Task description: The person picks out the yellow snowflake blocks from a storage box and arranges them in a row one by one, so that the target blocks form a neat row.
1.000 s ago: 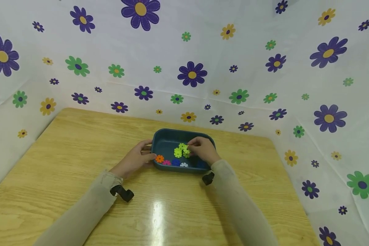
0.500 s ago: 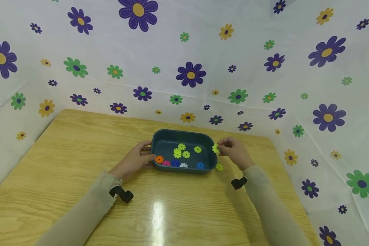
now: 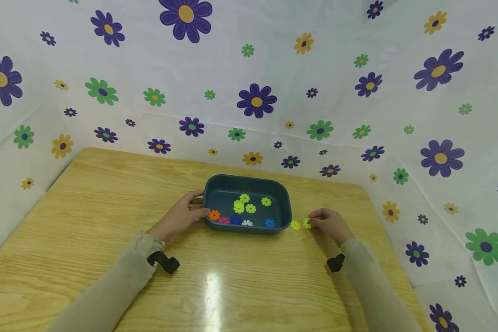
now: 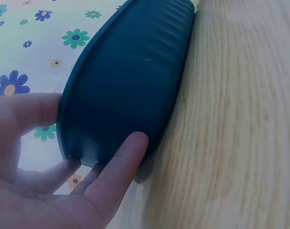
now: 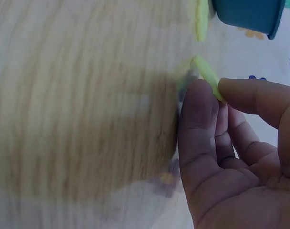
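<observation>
My left hand (image 3: pixel 182 216) grips the left end of a dark teal plastic tray (image 3: pixel 249 230). Its thumb lies at the rim, and fingers (image 4: pixel 135 143) rest against the outer wall in the left wrist view. Right of the tray, my right hand (image 3: pixel 331 225) pinches a yellow-green snowflake disc (image 5: pixel 208 77) between thumb and fingertips, just above or at the table. A second yellow-green snowflake disc (image 3: pixel 295 225) lies on the table between it and the tray. Inside the tray are several yellow-green discs (image 3: pixel 251 209), plus orange (image 3: pixel 214 215), pink, dark blue, white and light blue discs (image 3: pixel 269 223) along the front wall.
A light wood table (image 3: pixel 157 295) bears everything. White cloth (image 3: pixel 290 69) printed with flowers hangs behind and along both sides of it. Dark wrist mounts (image 3: pixel 163 262) sit at both sleeve cuffs.
My right hand took a yellow-green snowflake disc out of the tray, over its right wall, and lowered it beside the disc on the table. The left hand and tray have stayed in place.
</observation>
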